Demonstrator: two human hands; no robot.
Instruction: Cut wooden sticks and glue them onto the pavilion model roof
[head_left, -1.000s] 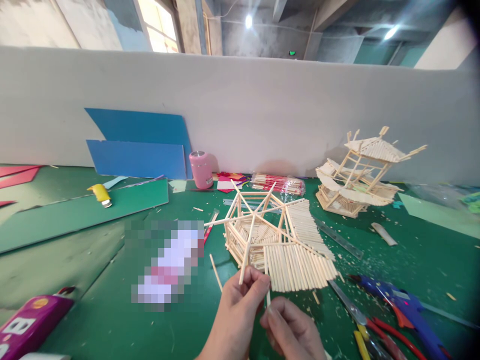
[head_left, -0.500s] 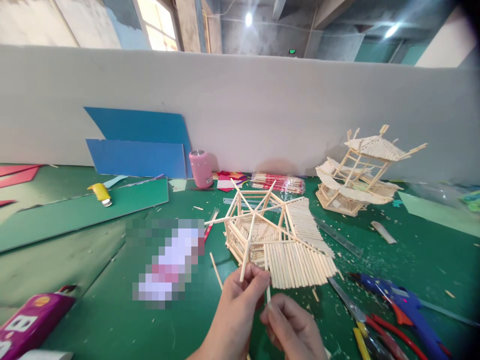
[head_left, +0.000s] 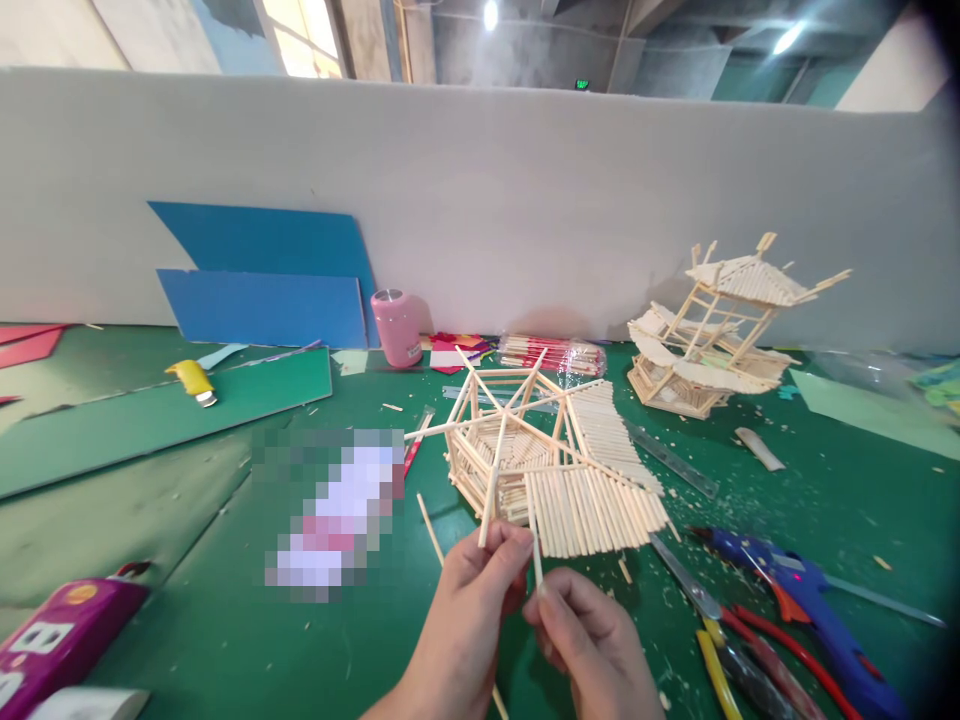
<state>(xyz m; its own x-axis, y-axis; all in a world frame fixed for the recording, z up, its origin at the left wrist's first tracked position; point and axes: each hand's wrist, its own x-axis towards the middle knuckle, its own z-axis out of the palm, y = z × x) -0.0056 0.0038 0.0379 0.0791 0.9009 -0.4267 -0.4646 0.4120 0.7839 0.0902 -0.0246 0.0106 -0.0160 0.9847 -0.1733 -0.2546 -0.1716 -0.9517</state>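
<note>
An unfinished model pavilion [head_left: 501, 410] of thin wooden sticks stands in front of me, with two roof panels of sticks laid side by side at its right. My left hand [head_left: 472, 610] is closed at the near edge, thumb and fingers pinching a loose wooden stick [head_left: 537, 562] beside the front panel [head_left: 592, 512]. Below and to the right, my right hand [head_left: 596, 640] pinches the lower end of that same stick. The stick's upper end lies along the panel's left edge; whether it touches the frame I cannot tell. A roof beam's end [head_left: 487, 515] sits right above my left fingers.
At right lie a blue glue gun [head_left: 802, 600], scissors [head_left: 694, 585] and red-and-yellow-handled pliers [head_left: 780, 655]. Behind stand a taller stick pavilion [head_left: 712, 330] and a pink flask [head_left: 397, 328]. A yellow cutter [head_left: 193, 380], a purple power strip [head_left: 71, 635] and a blurred patch [head_left: 337, 520] are left.
The camera view has tilted down slightly, shifting everything up in the picture. Both hands keep their pinch on the stick, and its lower end leans slightly more to the right.
</note>
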